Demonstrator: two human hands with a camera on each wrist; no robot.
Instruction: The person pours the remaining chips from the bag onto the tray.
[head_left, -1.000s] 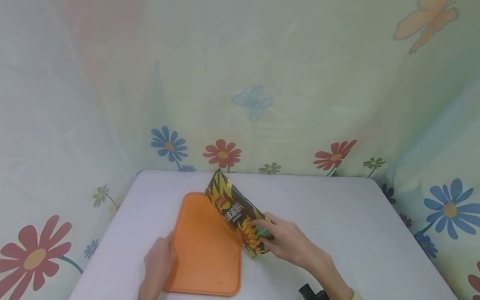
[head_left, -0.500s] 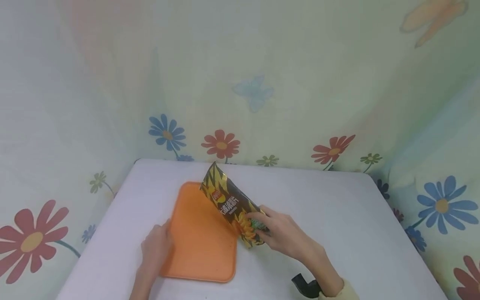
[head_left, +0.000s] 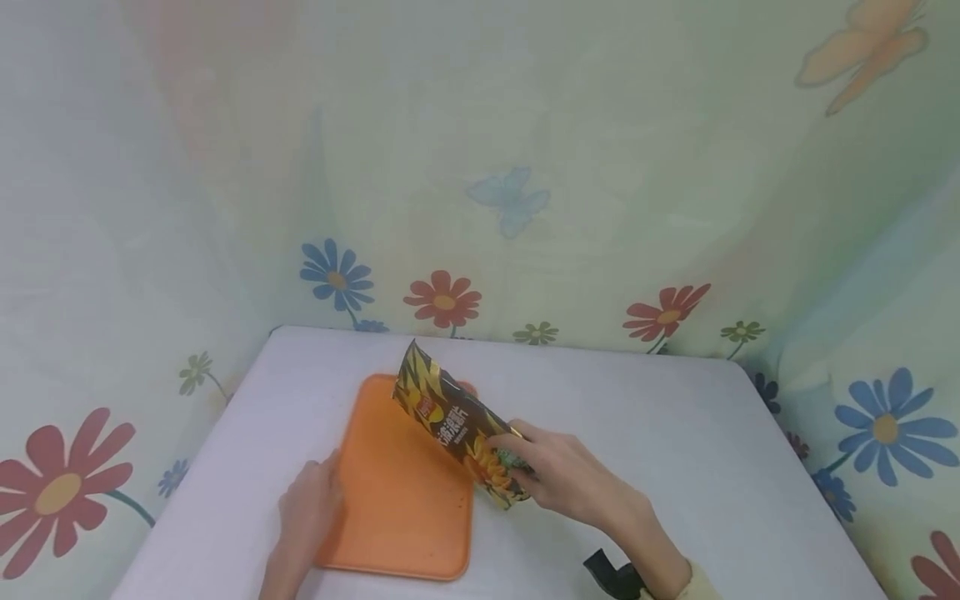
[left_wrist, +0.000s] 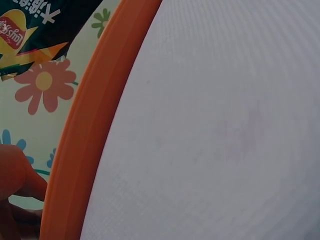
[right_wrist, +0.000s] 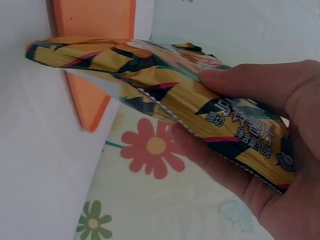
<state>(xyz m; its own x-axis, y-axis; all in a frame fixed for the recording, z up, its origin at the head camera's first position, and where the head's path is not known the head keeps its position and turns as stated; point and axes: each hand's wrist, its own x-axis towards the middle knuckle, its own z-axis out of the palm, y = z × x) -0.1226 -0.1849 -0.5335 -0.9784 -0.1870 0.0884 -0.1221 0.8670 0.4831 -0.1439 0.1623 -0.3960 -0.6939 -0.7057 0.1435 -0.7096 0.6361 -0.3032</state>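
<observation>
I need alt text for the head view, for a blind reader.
A person's right hand holds a black-and-yellow snack bag at a slant, partly over an orange tray on a white table. The left hand touches the tray's left edge. A flowered backdrop hangs behind.

The bag (head_left: 456,427) carries white lettering reading 波浪薯片 on its front beside a red-and-yellow Lay's logo (left_wrist: 12,31), with 薯片 and 净含量 70克 printed on another face.
</observation>
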